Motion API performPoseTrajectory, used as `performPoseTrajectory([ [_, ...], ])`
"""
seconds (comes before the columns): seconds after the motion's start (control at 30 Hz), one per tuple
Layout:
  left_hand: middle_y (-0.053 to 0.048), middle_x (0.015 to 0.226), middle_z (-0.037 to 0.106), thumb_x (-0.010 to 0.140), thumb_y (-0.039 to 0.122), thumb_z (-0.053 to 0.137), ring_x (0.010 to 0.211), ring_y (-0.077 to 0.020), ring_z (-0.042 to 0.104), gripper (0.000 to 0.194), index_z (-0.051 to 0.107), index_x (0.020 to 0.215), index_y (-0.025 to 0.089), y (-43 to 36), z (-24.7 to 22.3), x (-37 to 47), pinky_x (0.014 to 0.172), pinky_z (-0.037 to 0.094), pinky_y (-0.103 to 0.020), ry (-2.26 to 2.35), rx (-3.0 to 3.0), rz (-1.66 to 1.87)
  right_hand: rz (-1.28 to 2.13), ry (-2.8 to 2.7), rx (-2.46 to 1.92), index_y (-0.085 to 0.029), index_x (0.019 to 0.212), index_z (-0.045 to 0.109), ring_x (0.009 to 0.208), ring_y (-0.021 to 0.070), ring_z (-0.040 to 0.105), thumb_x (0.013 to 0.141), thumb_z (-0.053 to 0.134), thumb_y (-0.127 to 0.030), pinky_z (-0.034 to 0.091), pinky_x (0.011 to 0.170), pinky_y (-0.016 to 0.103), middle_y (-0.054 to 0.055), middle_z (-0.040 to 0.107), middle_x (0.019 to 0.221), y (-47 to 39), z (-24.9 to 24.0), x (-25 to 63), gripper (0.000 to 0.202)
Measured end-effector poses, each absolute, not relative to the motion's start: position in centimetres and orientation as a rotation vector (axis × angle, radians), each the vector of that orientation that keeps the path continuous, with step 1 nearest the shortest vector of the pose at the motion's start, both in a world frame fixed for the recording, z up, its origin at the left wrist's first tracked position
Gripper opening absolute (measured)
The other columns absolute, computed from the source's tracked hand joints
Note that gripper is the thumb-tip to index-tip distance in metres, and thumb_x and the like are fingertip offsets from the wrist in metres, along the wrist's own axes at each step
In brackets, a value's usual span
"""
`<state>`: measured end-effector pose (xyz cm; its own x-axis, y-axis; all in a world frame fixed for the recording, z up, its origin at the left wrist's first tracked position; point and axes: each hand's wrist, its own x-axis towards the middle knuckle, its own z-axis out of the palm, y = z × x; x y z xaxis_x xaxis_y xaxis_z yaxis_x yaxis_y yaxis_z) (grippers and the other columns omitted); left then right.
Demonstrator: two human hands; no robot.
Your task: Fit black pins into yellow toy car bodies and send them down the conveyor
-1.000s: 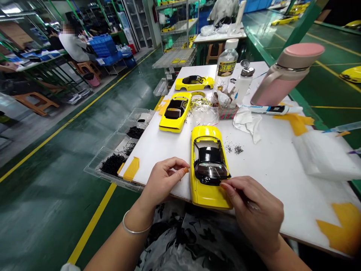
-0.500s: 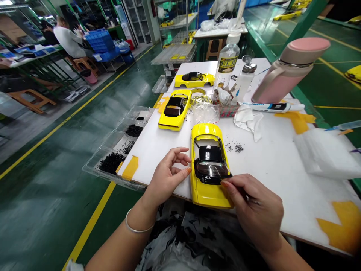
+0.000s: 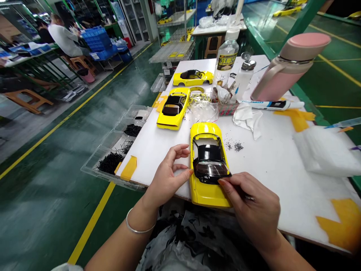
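Note:
A yellow model car body [image 3: 210, 195] with a black roof and windscreen lies at the near edge of the white table. My left hand [image 3: 170, 173] is beside its left side, fingers apart, the thumb tip touching or nearly touching the body. At the right end of the windscreen, my right hand [image 3: 251, 203] has its thumb and forefinger pinched together; whatever is between them is too small to make out. Two more yellow car bodies, one nearer [image 3: 172, 122] and one farther [image 3: 194, 79], stand beyond my left hand.
Black specks [image 3: 238, 146] lie right of the car. Behind are a clear bottle [image 3: 226, 56], a pink flask [image 3: 284, 71], a tube [image 3: 273, 105] and a white cloth [image 3: 248, 118]. A plastic tray [image 3: 97, 171] holds black parts at the left. A person [image 3: 63, 37] sits far left.
The view has shifted slightly. My right hand's fingertips have moved a little left along the lower edge of the windscreen; my left hand has hardly moved.

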<state>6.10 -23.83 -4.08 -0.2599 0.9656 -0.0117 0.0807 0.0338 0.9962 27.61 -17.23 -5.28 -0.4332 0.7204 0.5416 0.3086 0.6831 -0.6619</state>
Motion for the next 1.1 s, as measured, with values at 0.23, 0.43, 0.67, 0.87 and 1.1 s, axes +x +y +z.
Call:
performPoseTrajectory([
  [0.23,-0.012,0.154,0.048,0.081,0.018,0.077,0.146,-0.0308,0.042,0.077,0.043,0.149,0.027,-23.2,-4.2,7.0,0.111,0.047,-0.041,1.537,1.239,1.280,0.558,-2.042,-0.825,-0.019,0.083,0.068,0.064,0.0077,0.059,0.094,0.071,-0.014,0.046,0.059,0.021,-0.002,0.065,0.075,-17.2,-5.5,27.7,0.013],
  [0.43,-0.010,0.160,0.043,0.075,0.011,0.071,0.150,-0.0316,0.037,0.085,0.041,0.153,0.027,-22.7,-3.5,7.5,0.111,0.045,-0.040,1.616,1.298,1.211,0.549,-2.034,-0.853,-0.020,0.090,0.074,0.066,0.0090,0.064,0.094,0.072,-0.015,0.049,0.060,0.021,-0.001,0.070,0.079,-17.0,-5.5,28.3,0.007],
  [0.67,-0.010,0.159,0.044,0.074,0.013,0.070,0.149,-0.0328,0.038,0.083,0.043,0.152,0.028,-22.9,-3.7,7.7,0.111,0.045,-0.042,1.608,1.292,1.233,0.457,-2.085,-0.755,-0.020,0.103,0.075,0.072,0.0117,0.068,0.094,0.069,-0.011,0.053,0.061,0.022,0.002,0.072,0.087,-16.6,-5.3,29.5,0.014],
  [0.87,-0.010,0.159,0.045,0.075,0.012,0.070,0.150,-0.0331,0.038,0.084,0.043,0.152,0.028,-22.8,-3.6,7.7,0.112,0.045,-0.042,1.625,1.289,1.234,0.336,-2.286,-0.598,-0.018,0.108,0.075,0.067,0.0094,0.064,0.096,0.067,-0.013,0.050,0.058,0.019,0.003,0.068,0.086,-15.8,-5.4,30.0,0.015],
  [1.1,-0.011,0.165,0.037,0.077,0.015,0.073,0.153,-0.0318,0.035,0.085,0.040,0.154,0.029,-23.3,-4.3,7.4,0.114,0.043,-0.042,1.610,1.272,1.221,0.501,-2.337,-0.457,-0.021,0.111,0.074,0.074,0.0111,0.068,0.097,0.061,-0.009,0.055,0.064,0.019,0.004,0.070,0.092,-14.2,-4.9,30.9,0.023],
])
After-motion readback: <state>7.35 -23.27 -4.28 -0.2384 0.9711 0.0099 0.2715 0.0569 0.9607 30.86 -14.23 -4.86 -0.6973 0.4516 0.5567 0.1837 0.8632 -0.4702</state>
